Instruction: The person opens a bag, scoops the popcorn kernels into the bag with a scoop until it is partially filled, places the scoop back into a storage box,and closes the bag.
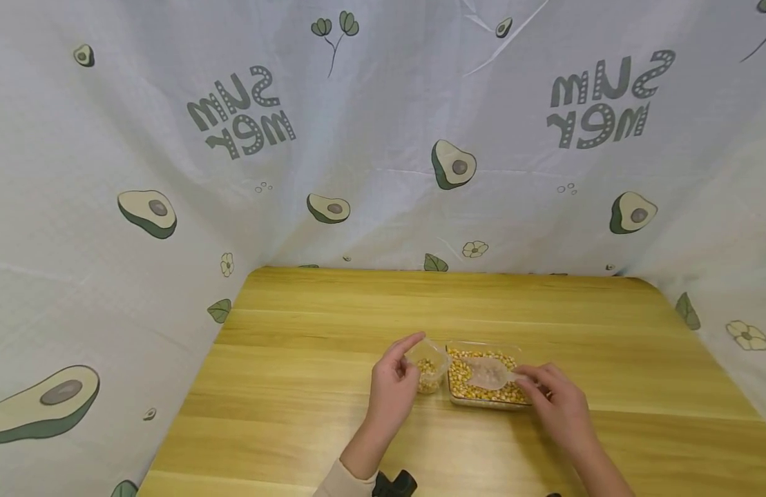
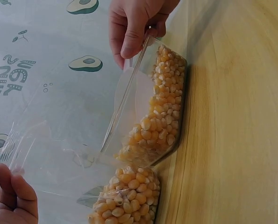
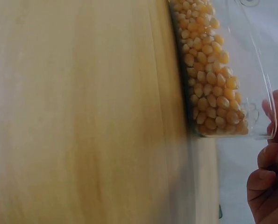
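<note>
Cloth point(image 1: 383, 103) printed with avocados and mirrored lettering hangs beyond the left hand point(image 1: 391, 386) and the right hand point(image 1: 559, 407). A wood-grained table point(image 1: 333, 304) spreads beneath both. The clear box point(image 1: 488, 404) stands on it between the hands, its right end close by the right hand's fingers. The bag point(image 1: 427, 350), clear and partly filled, sits just right of the left hand, which pinches its upper edge between thumb and fingers. Whether it touches the box cannot be told. The right hand pinches the handle of a translucent scoop point(image 1: 488, 373), whose bowl slants leftward inside the box, over the corn point(image 1: 460, 376). Similar yellow kernels fill the bag's lower part.
</note>
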{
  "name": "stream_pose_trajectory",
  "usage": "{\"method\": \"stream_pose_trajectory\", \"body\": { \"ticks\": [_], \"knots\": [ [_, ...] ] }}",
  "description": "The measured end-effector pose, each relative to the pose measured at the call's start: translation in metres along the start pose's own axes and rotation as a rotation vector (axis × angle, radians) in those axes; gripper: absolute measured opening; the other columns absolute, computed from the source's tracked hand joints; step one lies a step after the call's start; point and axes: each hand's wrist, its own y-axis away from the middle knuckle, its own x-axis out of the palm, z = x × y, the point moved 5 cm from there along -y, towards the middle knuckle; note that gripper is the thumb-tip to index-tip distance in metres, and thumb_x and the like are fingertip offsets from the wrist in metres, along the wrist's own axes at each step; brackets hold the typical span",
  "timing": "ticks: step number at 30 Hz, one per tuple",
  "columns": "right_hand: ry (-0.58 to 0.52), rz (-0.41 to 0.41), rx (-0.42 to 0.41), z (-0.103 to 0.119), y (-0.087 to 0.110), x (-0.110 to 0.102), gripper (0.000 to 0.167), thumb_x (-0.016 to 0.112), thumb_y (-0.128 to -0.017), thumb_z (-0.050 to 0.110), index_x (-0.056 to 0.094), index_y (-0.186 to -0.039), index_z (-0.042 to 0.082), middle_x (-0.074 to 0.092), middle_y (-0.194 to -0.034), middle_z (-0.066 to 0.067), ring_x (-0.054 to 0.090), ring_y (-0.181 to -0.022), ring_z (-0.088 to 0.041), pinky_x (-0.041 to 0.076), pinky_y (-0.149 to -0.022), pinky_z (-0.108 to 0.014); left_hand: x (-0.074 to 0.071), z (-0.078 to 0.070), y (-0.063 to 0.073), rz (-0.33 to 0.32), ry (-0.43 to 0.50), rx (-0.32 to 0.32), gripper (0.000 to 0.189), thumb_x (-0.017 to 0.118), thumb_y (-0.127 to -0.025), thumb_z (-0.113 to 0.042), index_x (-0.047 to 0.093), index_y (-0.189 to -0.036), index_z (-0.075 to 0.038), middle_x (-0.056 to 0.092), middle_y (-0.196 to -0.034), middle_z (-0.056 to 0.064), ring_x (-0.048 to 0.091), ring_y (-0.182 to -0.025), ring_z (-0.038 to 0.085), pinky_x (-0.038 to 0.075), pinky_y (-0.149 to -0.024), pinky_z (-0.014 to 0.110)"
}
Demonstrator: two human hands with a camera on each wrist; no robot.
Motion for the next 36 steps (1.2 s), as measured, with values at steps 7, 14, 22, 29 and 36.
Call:
{"method": "stream_pose_trajectory", "body": {
  "ticks": [7, 14, 22, 29, 36],
  "knots": [
    [-0.005, -0.001, 0.031, -0.001, 0.002, -0.001, 0.021, 0.076, -0.08, -0.003, 0.078, -0.096, 0.01, 0.055, -0.078, 0.012, 0.046, -0.064, 0.005, 0.039, -0.055, -0.012, 0.001, 0.001, 0.0, 0.008, -0.01, 0.001, 0.054, 0.043, -0.092, 0.01, 0.066, -0.13, -0.021, 0.059, -0.142, 0.004, 0.027, -0.048, 0.001, 0.028, -0.045, 0.013],
    [-0.031, -0.001, 0.086, -0.007, 0.006, 0.002, 0.017, 0.075, -0.083, 0.0, 0.077, -0.097, 0.009, 0.052, -0.078, 0.016, 0.042, -0.065, 0.004, 0.037, -0.056, -0.014, 0.001, 0.001, 0.0, 0.004, -0.012, 0.011, 0.055, 0.044, -0.091, 0.009, 0.066, -0.13, -0.022, 0.059, -0.142, 0.005, 0.026, -0.048, 0.001, 0.027, -0.045, 0.013],
    [-0.086, 0.002, 0.21, -0.016, 0.01, 0.0, 0.013, 0.072, -0.088, 0.004, 0.076, -0.1, 0.006, 0.054, -0.079, 0.018, 0.047, -0.069, 0.004, 0.042, -0.06, -0.013, 0.0, 0.001, 0.001, -0.003, -0.019, -0.001, 0.056, 0.044, -0.09, 0.01, 0.067, -0.129, -0.023, 0.06, -0.14, 0.004, 0.027, -0.047, 0.0, 0.027, -0.045, 0.012],
    [-0.173, 0.015, 0.341, -0.026, 0.015, -0.001, 0.017, 0.069, -0.093, 0.009, 0.074, -0.106, 0.001, 0.059, -0.082, 0.02, 0.051, -0.073, 0.003, 0.044, -0.062, -0.014, 0.0, 0.0, 0.001, -0.009, -0.017, -0.013, 0.056, 0.044, -0.091, 0.01, 0.067, -0.129, -0.023, 0.06, -0.139, 0.003, 0.028, -0.047, 0.0, 0.027, -0.044, 0.012],
    [-0.261, 0.028, 0.441, -0.032, 0.019, 0.0, 0.024, 0.067, -0.095, 0.013, 0.072, -0.112, -0.003, 0.061, -0.082, 0.018, 0.05, -0.07, -0.001, 0.044, -0.058, -0.019, 0.0, 0.0, 0.001, -0.012, -0.013, -0.019, 0.055, 0.044, -0.091, 0.01, 0.068, -0.129, -0.021, 0.06, -0.14, 0.004, 0.027, -0.047, 0.001, 0.027, -0.044, 0.013]
  ]
}}
